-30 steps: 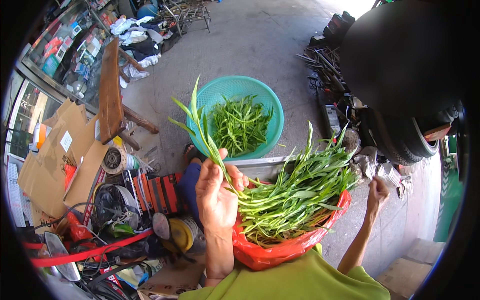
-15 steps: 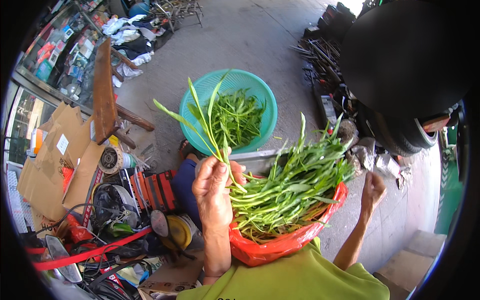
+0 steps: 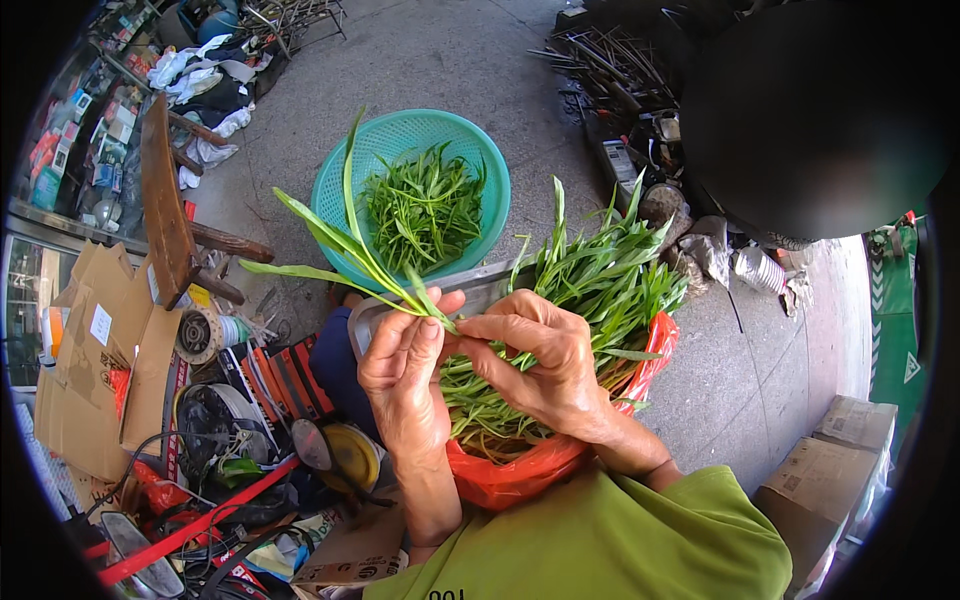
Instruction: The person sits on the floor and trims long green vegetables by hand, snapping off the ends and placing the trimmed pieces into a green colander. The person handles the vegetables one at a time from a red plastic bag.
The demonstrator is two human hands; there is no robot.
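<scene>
My left hand (image 3: 408, 380) is closed around a stalk of water spinach (image 3: 372, 262), its long narrow leaves pointing up and to the left. Fingers and thumb of my right hand (image 3: 545, 355) pinch the stalk's lower end, close against my left fingertips. Below and behind both hands, a large bunch of water spinach (image 3: 610, 265) lies in a red plastic bag (image 3: 515, 482) on my lap; my hands hide part of it. Just beyond stands a turquoise plastic basket (image 3: 497, 170) with a heap of picked leafy pieces (image 3: 425, 208) in it.
A grey tray edge (image 3: 490, 288) shows between basket and bag. To the left are a wooden stool (image 3: 165, 215), flattened cardboard (image 3: 95, 370) and a clutter of tools and cables. Metal rods (image 3: 625, 75) lie at the far right, cardboard boxes (image 3: 815, 490) at the near right.
My right hand has come in from the far right to meet my left hand and grip the stalk's lower end. The stalk now leans further left. The whole view has shifted slightly.
</scene>
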